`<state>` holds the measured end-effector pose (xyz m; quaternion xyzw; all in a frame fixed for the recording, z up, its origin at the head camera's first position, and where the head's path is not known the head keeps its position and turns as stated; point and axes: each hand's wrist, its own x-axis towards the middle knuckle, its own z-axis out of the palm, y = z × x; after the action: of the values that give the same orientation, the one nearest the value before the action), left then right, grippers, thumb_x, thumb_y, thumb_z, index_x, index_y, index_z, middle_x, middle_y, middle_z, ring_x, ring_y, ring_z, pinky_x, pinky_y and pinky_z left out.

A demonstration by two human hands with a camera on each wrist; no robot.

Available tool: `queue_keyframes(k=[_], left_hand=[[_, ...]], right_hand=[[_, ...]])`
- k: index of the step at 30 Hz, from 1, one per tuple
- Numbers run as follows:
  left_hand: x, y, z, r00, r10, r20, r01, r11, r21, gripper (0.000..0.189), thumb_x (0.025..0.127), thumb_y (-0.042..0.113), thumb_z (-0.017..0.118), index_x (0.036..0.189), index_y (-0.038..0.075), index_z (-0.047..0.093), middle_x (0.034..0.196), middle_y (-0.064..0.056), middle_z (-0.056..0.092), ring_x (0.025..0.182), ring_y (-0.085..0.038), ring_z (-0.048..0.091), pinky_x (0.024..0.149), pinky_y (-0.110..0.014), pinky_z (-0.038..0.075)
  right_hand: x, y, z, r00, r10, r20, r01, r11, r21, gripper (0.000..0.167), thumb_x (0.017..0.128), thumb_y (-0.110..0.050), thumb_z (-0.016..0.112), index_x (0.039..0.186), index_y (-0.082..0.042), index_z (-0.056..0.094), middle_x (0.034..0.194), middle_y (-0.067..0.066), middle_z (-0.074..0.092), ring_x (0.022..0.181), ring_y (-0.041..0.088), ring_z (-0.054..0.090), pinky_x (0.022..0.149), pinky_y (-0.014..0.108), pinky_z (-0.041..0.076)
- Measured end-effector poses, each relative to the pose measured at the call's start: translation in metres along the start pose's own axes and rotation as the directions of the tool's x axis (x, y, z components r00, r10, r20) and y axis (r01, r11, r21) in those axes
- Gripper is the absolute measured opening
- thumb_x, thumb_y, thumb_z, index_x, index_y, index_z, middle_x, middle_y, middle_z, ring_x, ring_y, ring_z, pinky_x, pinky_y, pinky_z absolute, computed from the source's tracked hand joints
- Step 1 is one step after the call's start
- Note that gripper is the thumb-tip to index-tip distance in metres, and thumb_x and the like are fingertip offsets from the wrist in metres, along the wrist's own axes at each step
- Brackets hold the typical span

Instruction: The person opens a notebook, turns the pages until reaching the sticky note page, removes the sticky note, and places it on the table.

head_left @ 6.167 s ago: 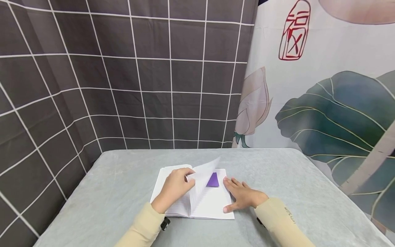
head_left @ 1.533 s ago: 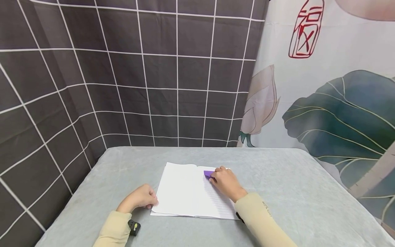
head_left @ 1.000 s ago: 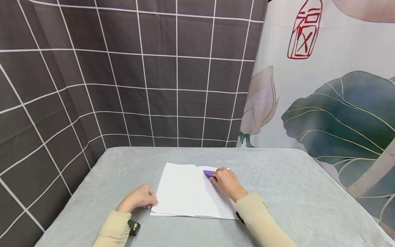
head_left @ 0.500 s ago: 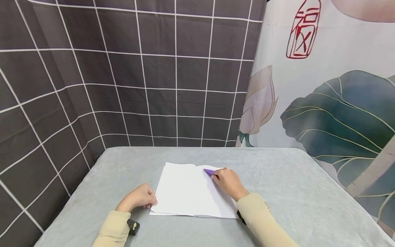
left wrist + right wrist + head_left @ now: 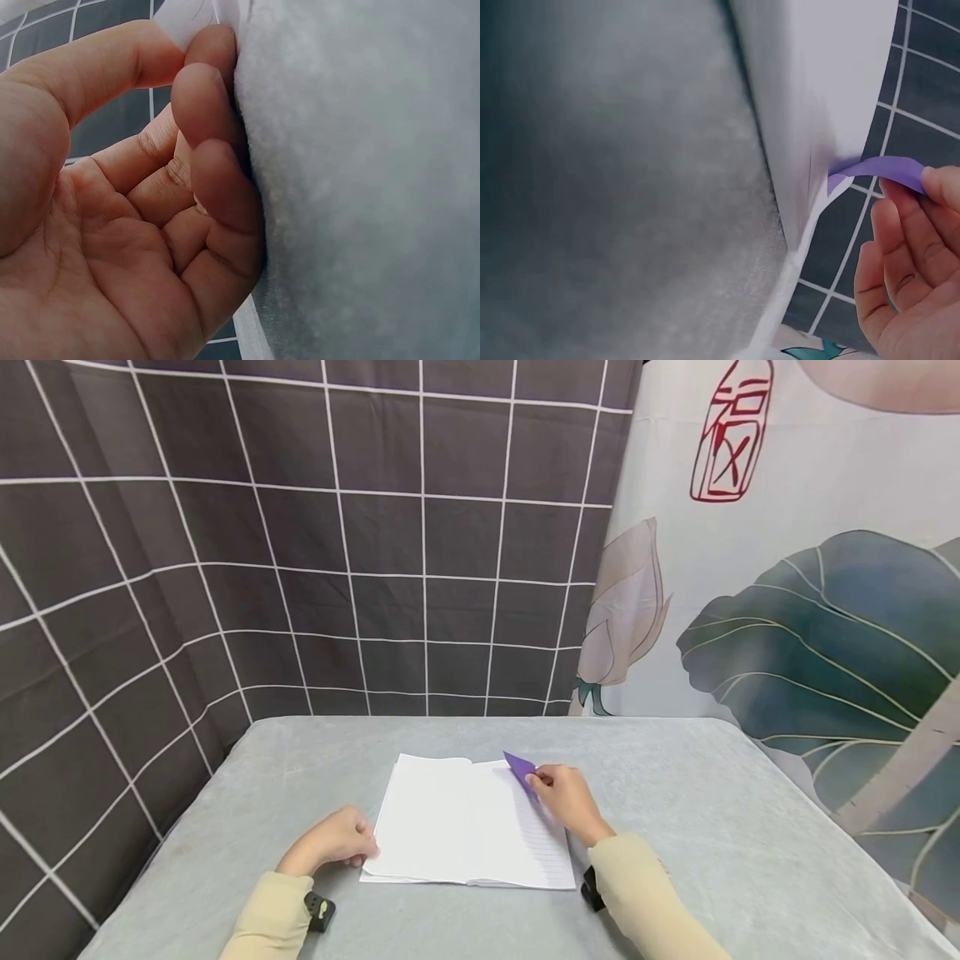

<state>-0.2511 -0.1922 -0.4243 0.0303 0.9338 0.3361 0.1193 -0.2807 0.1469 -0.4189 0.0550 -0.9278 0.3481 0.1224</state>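
An open notebook with lined white pages lies in the middle of the table. Over its right page, near the top, my right hand pinches a small purple piece of paper between thumb and fingers. In the right wrist view the purple paper bends up from the page, its far end close to the sheet. At the notebook's lower left corner my left hand pinches the page edge; in the left wrist view thumb and index finger meet on the white page corner, the other fingers curled against the table.
A grey cloth covers the table. Behind it hangs a dark curtain with a white grid, and at the right a white curtain printed with lotus leaves. Black wrist devices sit at both cuffs.
Pages were being turned earlier, with the purple paper lying flat on the right page. Since then my right hand has gripped the purple paper and lifted it; my left hand stays at the corner.
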Motion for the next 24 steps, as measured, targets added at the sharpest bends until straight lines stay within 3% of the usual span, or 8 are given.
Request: queue_keyframes(k=[5,10,18,24], left_hand=[[-0.001,0.0,-0.001,1.0,-0.006,-0.002,0.006,1.0,-0.004,0.021,0.07,0.005,0.069,0.054,0.008,0.056,0.047,0.002,0.047,0.046,-0.01,0.041,0.049,-0.023,0.032],[-0.002,-0.001,-0.002,1.0,-0.002,0.0,0.002,1.0,-0.014,0.022,0.07,0.005,0.069,0.053,0.008,0.056,0.046,0.002,0.046,0.045,-0.01,0.04,0.048,-0.022,0.032],[-0.004,0.001,-0.003,1.0,-0.002,0.005,0.002,1.0,-0.024,0.02,0.07,0.004,0.069,0.054,0.008,0.057,0.047,0.003,0.047,0.046,-0.009,0.041,0.048,-0.022,0.033],[-0.004,0.004,-0.002,1.0,-0.004,0.001,0.004,1.0,-0.021,0.022,0.07,0.005,0.069,0.053,0.009,0.056,0.046,0.003,0.047,0.045,-0.009,0.041,0.049,-0.022,0.033]], right_hand=[[-0.001,0.005,-0.002,0.994,0.087,-0.064,-0.081,0.993,0.091,0.02,0.089,-0.016,0.065,0.095,0.002,0.073,0.085,0.012,0.073,0.074,0.016,0.064,0.067,0.031,0.052],[-0.002,0.011,-0.007,0.981,0.175,-0.084,-0.16,0.974,0.157,0.023,0.09,-0.02,0.064,0.094,0.002,0.073,0.086,0.013,0.073,0.076,0.017,0.066,0.067,0.03,0.052],[-0.004,0.023,-0.014,0.941,0.331,-0.067,-0.297,0.907,0.299,0.029,0.09,-0.026,0.063,0.093,0.001,0.072,0.081,0.011,0.072,0.072,0.016,0.065,0.06,0.024,0.046],[-0.01,0.029,-0.021,0.92,0.389,-0.051,-0.344,0.863,0.37,0.031,0.091,-0.027,0.062,0.096,0.003,0.069,0.083,0.013,0.071,0.073,0.016,0.063,0.06,0.025,0.046]])
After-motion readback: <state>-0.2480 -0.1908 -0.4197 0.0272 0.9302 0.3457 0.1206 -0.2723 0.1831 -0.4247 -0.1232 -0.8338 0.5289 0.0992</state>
